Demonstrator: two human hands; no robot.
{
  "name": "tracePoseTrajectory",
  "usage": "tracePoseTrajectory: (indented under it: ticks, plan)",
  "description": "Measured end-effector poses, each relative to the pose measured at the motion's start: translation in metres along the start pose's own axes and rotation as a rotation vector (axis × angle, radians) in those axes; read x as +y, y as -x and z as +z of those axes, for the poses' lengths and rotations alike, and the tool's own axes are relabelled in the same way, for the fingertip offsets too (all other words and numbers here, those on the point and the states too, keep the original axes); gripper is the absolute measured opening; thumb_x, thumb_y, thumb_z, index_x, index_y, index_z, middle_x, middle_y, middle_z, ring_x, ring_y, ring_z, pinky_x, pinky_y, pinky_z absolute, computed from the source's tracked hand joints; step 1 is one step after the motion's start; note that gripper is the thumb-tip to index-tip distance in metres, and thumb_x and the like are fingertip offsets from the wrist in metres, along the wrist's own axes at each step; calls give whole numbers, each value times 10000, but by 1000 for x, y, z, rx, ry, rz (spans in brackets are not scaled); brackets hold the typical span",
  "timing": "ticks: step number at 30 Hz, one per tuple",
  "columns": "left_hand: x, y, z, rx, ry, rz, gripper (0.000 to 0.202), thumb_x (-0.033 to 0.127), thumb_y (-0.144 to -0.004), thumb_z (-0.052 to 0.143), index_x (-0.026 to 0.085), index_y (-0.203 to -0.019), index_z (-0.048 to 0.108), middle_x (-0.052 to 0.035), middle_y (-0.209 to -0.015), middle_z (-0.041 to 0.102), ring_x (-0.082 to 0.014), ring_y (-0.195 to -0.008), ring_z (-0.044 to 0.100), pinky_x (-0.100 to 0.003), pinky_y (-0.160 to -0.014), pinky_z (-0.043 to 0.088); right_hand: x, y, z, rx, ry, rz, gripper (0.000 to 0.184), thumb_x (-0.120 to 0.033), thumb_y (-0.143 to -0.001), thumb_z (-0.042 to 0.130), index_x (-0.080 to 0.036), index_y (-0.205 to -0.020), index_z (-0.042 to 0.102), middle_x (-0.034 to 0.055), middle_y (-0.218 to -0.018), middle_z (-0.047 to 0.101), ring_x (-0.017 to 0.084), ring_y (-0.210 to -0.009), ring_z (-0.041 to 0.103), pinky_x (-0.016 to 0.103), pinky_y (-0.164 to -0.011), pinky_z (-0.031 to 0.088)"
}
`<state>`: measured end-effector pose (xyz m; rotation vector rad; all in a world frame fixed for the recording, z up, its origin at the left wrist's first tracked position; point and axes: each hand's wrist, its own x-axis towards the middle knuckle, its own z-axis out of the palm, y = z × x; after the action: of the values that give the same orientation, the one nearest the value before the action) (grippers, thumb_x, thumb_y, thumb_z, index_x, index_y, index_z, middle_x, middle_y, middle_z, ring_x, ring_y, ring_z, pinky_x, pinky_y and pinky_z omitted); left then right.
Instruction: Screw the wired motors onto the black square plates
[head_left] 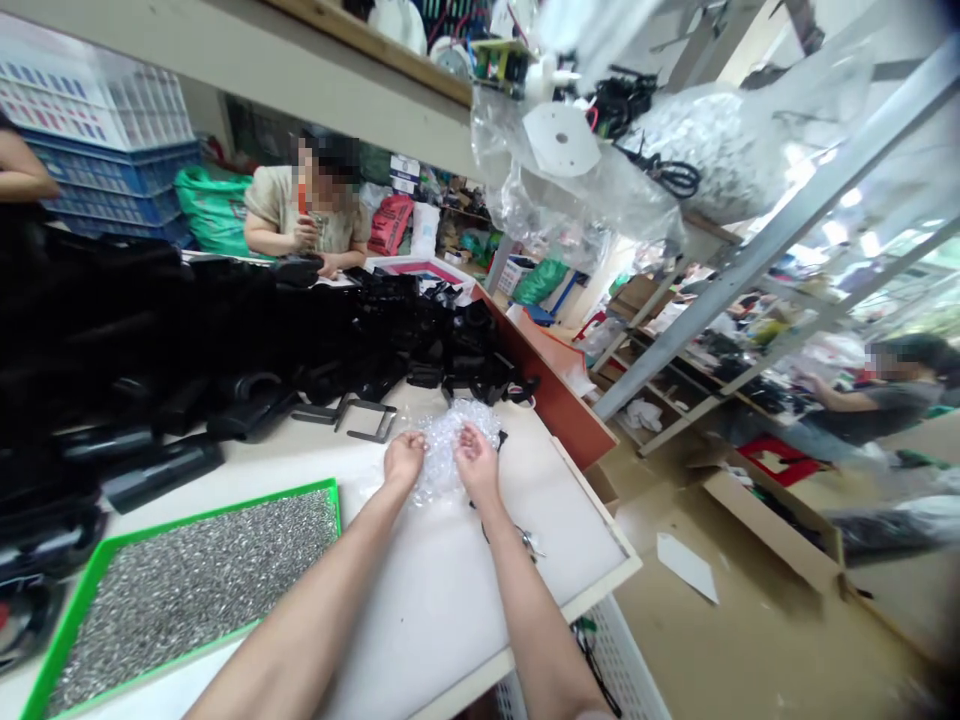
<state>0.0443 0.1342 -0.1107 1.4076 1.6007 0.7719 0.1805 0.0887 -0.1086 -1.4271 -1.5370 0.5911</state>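
A crumpled sheet of clear bubble wrap (450,440) lies on the white table (450,590) in front of me. My left hand (403,458) grips its left side with the fingers curled in. My right hand (475,462) is closed on its right side. What the wrap covers is hidden. A heap of black plastic parts (225,340) is piled just beyond the hands and fills the table's left and far side.
A green tray of small metal bits (187,575) sits at the near left. Small metal pieces (529,542) lie by my right forearm. A person (311,215) sits across the table; another (877,395) works at the right. Bags (585,190) hang from the shelf above.
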Motion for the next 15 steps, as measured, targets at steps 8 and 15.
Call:
tracePoseTrajectory:
  ticks: [8, 15]
  plan:
    - [8, 85, -17, 142, 151, 244, 417, 224, -921, 413, 165, -1313, 542, -104, -1401, 530, -232, -1325, 451, -391, -1134, 326, -46, 43, -22, -15, -746, 270, 458, -487, -797, 658, -189, -1127, 549, 107, -1066, 715, 224, -894, 733, 307, -700, 608]
    - [-62, 214, -71, -177, 385, 31, 478, 591, -758, 567, 172, -921, 728, -72, -860, 740, -250, -841, 662, -335, -791, 526, -84, 167, 12, -296, -799, 508, 369, -461, -716, 768, -161, -916, 690, 27, -674, 724, 158, -556, 691, 236, -511, 556]
